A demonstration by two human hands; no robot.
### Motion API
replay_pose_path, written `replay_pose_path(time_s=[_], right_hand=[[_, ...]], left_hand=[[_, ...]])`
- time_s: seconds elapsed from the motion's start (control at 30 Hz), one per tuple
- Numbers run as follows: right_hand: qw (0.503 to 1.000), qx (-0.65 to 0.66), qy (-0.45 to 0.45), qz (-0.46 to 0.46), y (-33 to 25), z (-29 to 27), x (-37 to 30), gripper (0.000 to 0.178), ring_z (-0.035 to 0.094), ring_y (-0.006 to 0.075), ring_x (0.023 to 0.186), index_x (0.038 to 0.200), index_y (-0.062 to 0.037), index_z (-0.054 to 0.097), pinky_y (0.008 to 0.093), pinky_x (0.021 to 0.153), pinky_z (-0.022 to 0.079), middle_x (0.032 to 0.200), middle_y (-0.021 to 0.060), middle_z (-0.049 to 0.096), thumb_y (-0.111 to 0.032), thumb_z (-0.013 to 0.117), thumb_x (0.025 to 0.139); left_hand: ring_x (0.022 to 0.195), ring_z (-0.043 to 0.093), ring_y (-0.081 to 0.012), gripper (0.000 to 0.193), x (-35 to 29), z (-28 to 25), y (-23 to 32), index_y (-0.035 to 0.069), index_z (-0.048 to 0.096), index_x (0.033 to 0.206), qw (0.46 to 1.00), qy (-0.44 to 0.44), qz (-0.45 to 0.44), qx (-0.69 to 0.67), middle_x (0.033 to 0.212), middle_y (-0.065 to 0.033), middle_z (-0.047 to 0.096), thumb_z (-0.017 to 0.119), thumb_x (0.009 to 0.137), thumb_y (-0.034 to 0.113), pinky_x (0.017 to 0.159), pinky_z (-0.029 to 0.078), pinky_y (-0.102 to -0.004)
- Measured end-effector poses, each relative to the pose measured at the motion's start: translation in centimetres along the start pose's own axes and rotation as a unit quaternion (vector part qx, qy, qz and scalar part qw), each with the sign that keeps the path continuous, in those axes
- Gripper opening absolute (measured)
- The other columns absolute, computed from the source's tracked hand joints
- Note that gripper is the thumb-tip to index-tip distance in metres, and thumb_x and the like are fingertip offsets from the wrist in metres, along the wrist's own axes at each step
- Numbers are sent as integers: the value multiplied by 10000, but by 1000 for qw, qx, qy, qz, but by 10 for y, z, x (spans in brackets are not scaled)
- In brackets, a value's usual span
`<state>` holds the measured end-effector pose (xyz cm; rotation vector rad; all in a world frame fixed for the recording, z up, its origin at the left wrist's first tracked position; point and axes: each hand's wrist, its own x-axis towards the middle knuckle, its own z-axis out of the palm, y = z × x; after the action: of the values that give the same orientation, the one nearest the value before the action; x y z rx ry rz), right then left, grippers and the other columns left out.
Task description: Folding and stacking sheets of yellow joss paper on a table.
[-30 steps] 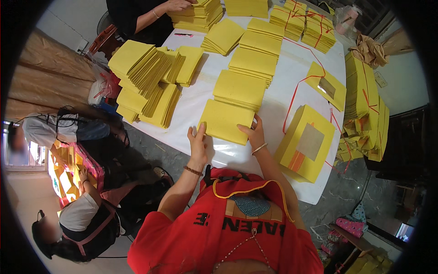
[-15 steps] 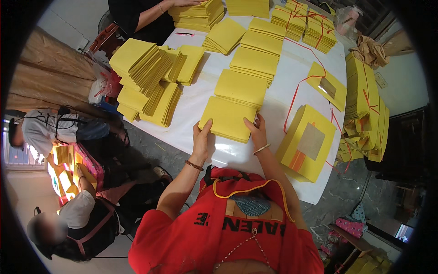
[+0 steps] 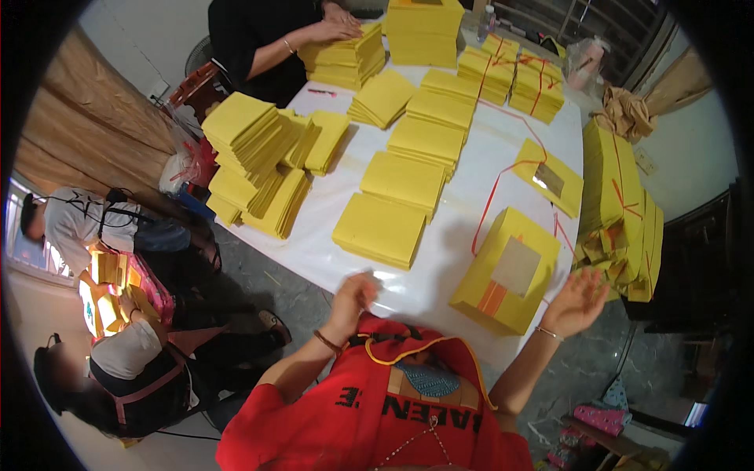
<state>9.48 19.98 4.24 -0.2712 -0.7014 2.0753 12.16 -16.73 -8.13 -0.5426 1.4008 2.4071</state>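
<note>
- Head view: left hand [image 3: 355, 304] empty, fingers loosely curled
- Nearest yellow stack [image 3: 380, 230] lies just ahead on the white table [image 3: 318, 212], apart, long axis crosswise
- Right hand [image 3: 576, 304] empty, fingers loosely parted, just right of the windowed yellow block [image 3: 506, 268]

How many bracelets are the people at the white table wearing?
3: brown bracelet, left wrist; pale bracelet, right wrist, both on the person in red; another bracelet on the person in black. Others may be hidden.
</note>
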Motion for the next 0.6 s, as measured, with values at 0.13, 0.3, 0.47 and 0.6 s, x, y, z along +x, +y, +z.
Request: replay_pose_path(time_s=[0.13, 0.3, 0.47, 0.6], right_hand=[[957, -245, -139, 66, -1, 2, -28, 320, 518, 173, 999, 1191, -42, 472, 324, 828, 444, 1140, 67, 515, -122, 510, 883], [882, -402, -222, 108, -10, -23, -37, 294, 515, 165, 1028, 1118, -12, 520, 289, 866, 401, 1141, 73, 540, -29, 573, 830], [755, -588, -288, -18, -25, -58, -14, 351, 508, 245, 1044, 1094, -19, 540, 340, 889, 395, 1069, 112, 560, -93, 640, 766], [690, -635, -339, -69, -27, -86, -6, 391, 491, 213, 1092, 1166, -67, 528, 373, 915, 382, 1163, 97, 532, -134, 629, 794]], left_hand=[[763, 554, -75, 252, -12, 90, -5, 75, 535, 1117, 977, -140, -98, 127, 879, -16, 602, 538, 883, 169, 637, 421, -188], [853, 557, -141, 301, -6, 152, -3, 25, 527, 1102, 895, -178, 199, 356, 959, -50, 582, 613, 817, 70, 771, 445, -266], [1048, 465, -302, 384, -1, 176, -5, 44, 538, 1097, 706, -218, 436, 514, 1037, -125, 545, 670, 741, 104, 863, 379, -377], [1067, 460, -294, 373, 4, 177, -25, 38, 519, 1130, 769, -180, 378, 483, 1102, -137, 518, 639, 789, 133, 900, 374, -361]])
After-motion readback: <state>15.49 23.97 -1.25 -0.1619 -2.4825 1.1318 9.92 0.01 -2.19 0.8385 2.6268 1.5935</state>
